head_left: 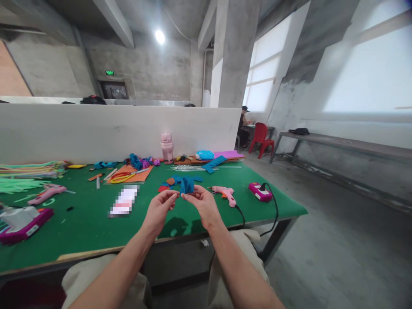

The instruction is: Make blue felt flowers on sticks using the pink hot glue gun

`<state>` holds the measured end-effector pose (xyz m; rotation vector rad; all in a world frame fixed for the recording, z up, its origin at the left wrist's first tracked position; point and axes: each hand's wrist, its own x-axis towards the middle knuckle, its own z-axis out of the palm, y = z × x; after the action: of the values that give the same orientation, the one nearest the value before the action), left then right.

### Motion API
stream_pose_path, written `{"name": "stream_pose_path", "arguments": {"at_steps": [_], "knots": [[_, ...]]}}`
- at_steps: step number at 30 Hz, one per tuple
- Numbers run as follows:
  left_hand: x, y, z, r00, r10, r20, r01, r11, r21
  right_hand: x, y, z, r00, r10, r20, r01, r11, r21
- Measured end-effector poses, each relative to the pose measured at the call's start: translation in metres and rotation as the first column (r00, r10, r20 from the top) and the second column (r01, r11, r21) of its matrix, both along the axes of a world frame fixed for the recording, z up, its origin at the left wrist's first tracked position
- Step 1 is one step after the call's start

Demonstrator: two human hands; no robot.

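Note:
A blue felt flower-like piece [186, 186] is pinched between the thumb and fingers of my right hand [203, 205], held above the table's front part. My left hand [162, 209] is close beside it on the left, its thumb and fingertips pressed together; whatever they hold is too small to make out. Behind my hands lie blue felt scraps [176, 180] and a red scrap [163, 189]. A pink glue gun [227, 194] rests on the table just right of my right hand.
On the green table [86, 231] are a magenta power strip [260, 192] with a black cord, yellow-handled scissors [122, 177], another pink glue gun [46, 194], pipe cleaners [28, 171] and a pink bottle [167, 148]. A white partition [122, 128] stands behind. A person sits far right near a red chair [261, 138].

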<state>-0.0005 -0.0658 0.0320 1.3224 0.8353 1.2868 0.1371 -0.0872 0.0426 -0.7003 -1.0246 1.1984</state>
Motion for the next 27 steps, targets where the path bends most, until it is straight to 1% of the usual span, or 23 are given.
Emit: {"name": "stream_pose_path", "arguments": {"at_steps": [2, 4, 9, 13, 18, 27], "knots": [[-0.0008, 0.0026, -0.0023, 1.0, 0.019, -0.005, -0.019, 1.0, 0.004, -0.0014, -0.0007, -0.0019, 1.0, 0.026, -0.003, -0.026, 0.999, -0.031], [-0.0008, 0.0034, -0.0037, 1.0, 0.007, 0.002, -0.007, 1.0, -0.011, -0.0028, -0.0014, -0.0035, 0.999, 0.046, -0.009, -0.047, 0.997, -0.059], [-0.0011, 0.0009, -0.0013, 0.996, -0.079, 0.037, 0.081, 0.994, -0.071, -0.0038, -0.0027, -0.0045, 0.994, 0.098, -0.041, -0.101, 0.989, -0.105], [-0.0024, -0.0003, 0.0006, 0.989, -0.124, 0.078, 0.132, 0.986, -0.101, -0.0032, -0.0042, -0.0038, 0.993, 0.115, -0.037, -0.119, 0.982, -0.147], [-0.0035, 0.0012, -0.0018, 0.977, -0.174, 0.12, 0.19, 0.972, -0.137, -0.0024, -0.0049, -0.0044, 0.992, 0.127, -0.02, -0.128, 0.98, -0.15], [-0.001, 0.0016, -0.0026, 0.978, -0.149, 0.144, 0.169, 0.975, -0.141, -0.0028, -0.0048, -0.0055, 0.99, 0.141, -0.008, -0.14, 0.977, -0.158]]}}
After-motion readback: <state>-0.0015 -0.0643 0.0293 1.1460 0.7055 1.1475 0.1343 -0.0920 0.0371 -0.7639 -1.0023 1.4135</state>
